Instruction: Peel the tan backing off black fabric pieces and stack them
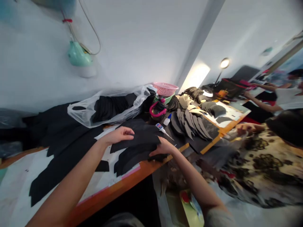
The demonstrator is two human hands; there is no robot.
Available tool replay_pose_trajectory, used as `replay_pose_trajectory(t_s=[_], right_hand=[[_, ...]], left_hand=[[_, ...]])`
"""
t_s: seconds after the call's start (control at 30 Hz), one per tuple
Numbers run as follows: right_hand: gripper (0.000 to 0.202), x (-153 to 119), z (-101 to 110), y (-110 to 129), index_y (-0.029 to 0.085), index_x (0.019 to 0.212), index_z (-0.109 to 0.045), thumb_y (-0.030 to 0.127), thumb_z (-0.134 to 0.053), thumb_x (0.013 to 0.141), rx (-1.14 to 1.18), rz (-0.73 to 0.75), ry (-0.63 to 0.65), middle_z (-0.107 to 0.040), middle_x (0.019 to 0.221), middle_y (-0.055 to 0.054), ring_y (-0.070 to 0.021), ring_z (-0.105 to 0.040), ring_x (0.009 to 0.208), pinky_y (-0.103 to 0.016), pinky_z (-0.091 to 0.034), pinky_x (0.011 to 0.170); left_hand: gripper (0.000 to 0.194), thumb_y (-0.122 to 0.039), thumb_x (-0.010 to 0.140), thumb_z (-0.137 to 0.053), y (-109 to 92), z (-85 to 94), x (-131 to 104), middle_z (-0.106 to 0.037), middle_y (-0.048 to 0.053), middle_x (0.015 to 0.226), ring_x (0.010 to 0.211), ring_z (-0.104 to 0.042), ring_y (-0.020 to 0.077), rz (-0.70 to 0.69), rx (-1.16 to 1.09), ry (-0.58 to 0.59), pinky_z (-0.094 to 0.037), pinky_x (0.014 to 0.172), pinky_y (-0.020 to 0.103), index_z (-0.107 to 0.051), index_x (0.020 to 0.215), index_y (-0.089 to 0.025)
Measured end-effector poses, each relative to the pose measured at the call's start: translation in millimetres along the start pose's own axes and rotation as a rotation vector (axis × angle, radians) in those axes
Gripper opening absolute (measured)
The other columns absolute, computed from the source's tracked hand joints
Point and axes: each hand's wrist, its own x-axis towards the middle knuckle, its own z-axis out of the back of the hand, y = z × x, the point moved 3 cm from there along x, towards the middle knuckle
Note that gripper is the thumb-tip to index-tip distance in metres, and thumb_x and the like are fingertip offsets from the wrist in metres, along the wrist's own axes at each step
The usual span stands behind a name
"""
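Observation:
A black cut piece of sheet material [143, 137] spans the space between my two hands, over the front edge of the work table. At its left part, my left hand [119, 135] has thumb and fingers closed on it in a pinch. My right hand [163, 146] grips its right end, thumb underneath and fingers partly hidden. Below lies a loose stack of similar black pieces [127, 159], fanned out on the white table top. A small glue bottle with a thin nozzle [160, 126] lies just behind my right hand, and a blue-capped bottle [167, 119] stands beyond it.
Long black pieces [63, 157] cover the table's left side. A clear plastic bag [87, 116] holds more. Behind are a pink basket [165, 89] and a pink-handled container [157, 112]. Grey curved pieces [189, 124] lie right, beside a co-worker in a patterned garment [258, 160].

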Motion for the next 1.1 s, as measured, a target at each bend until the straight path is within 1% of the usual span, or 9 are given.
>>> replay_pose_trajectory(t_s=[0.07, 0.17, 0.27, 0.4, 0.57, 0.67, 0.83, 0.97, 1.1], right_hand=[[0.076, 8, 2, -2, 0.015, 0.126, -0.060, 0.042, -0.091, 0.062, 0.017, 0.032, 0.001, -0.072, 0.114, -0.015, -0.0330, -0.070, 0.103, -0.037, -0.053, 0.085], [0.073, 14, 6, 0, 0.014, 0.130, -0.058, 0.035, -0.088, 0.067, 0.023, 0.073, -0.029, -0.071, 0.117, -0.015, -0.0321, -0.070, 0.104, -0.038, -0.054, 0.086], [0.073, 7, 11, 7, 0.014, 0.135, -0.055, 0.031, -0.085, 0.071, 0.012, 0.106, -0.090, -0.066, 0.129, -0.018, -0.0339, -0.065, 0.117, -0.044, -0.051, 0.099], [0.063, -12, 17, 21, 0.016, 0.137, -0.054, 0.031, -0.078, 0.081, 0.000, 0.081, -0.177, -0.063, 0.133, -0.018, -0.0336, -0.060, 0.123, -0.048, -0.049, 0.105], [0.073, -27, 42, 59, 0.021, 0.149, -0.045, 0.046, -0.074, 0.087, -0.166, -0.015, -0.527, -0.047, 0.149, -0.020, -0.0431, -0.036, 0.144, -0.062, -0.031, 0.118], [0.106, -22, 48, 83, 0.026, 0.157, -0.035, 0.053, -0.089, 0.070, -0.304, 0.120, -0.332, -0.044, 0.151, -0.019, -0.0500, -0.027, 0.147, -0.075, -0.015, 0.117], [0.067, -25, 40, 82, 0.018, 0.133, -0.058, 0.048, -0.085, 0.079, -0.321, 0.035, -0.167, -0.060, 0.124, -0.018, -0.0372, -0.060, 0.112, -0.053, -0.046, 0.100], [0.083, -23, 20, 65, 0.019, 0.126, -0.059, 0.073, -0.083, 0.067, -0.251, 0.100, -0.182, -0.055, 0.139, -0.020, -0.0395, -0.054, 0.124, -0.049, -0.048, 0.096], [0.080, -5, 12, 51, 0.019, 0.118, -0.059, 0.076, -0.081, 0.066, -0.129, 0.131, -0.150, -0.067, 0.115, -0.013, -0.0331, -0.064, 0.107, -0.045, -0.047, 0.095]], left_hand=[[0.037, -0.054, 0.075, -0.073, -5, -12.1, -14, -0.069, 0.004, 0.090, 0.086, -0.066, 0.0217, -0.034, 0.012, 0.044, -0.053, 0.083, 0.035, -0.071, 0.087, -0.019], [0.037, -0.048, 0.077, -0.073, -10, -33.7, -25, -0.058, 0.015, 0.134, 0.130, -0.053, 0.0343, -0.022, 0.064, -0.051, -0.043, 0.109, 0.049, -0.068, 0.099, -0.019], [0.087, -0.052, 0.067, -0.083, -12, -47.5, -27, -0.037, 0.021, 0.156, 0.150, -0.032, 0.0418, 0.017, 0.161, -0.090, -0.024, 0.120, 0.064, -0.047, 0.140, -0.021], [0.133, -0.053, 0.054, -0.092, -18, -54.0, -29, -0.050, 0.023, 0.145, 0.139, -0.048, 0.0429, 0.052, 0.407, -0.031, -0.023, 0.120, 0.067, -0.015, 0.157, -0.020], [0.128, -0.042, 0.067, -0.088, -39, -63.2, -36, -0.049, 0.025, 0.144, 0.123, -0.061, 0.0377, 0.054, 0.533, -0.037, -0.051, 0.099, 0.043, -0.004, 0.160, -0.014], [0.112, -0.032, 0.080, -0.077, -57, -69.3, -43, -0.053, 0.024, 0.141, 0.125, -0.058, 0.0373, -0.045, 0.639, -0.070, -0.048, 0.102, 0.044, -0.004, 0.162, -0.013], [0.094, -0.025, 0.083, -0.073, -63, -65.9, -59, -0.053, 0.023, 0.142, 0.128, -0.055, 0.0383, -0.023, 0.679, -0.140, -0.045, 0.104, 0.048, -0.021, 0.161, -0.014], [0.104, -0.040, 0.061, -0.092, -43, -57.3, -59, -0.052, 0.020, 0.145, 0.128, -0.056, 0.0389, 0.036, 0.554, -0.009, -0.045, 0.106, 0.046, -0.041, 0.149, -0.016], [0.098, -0.044, 0.065, -0.088, -28, -43.3, -43, -0.056, 0.019, 0.141, 0.125, -0.058, 0.0410, 0.070, 0.522, 0.005, -0.045, 0.105, 0.049, -0.042, 0.147, -0.018]])
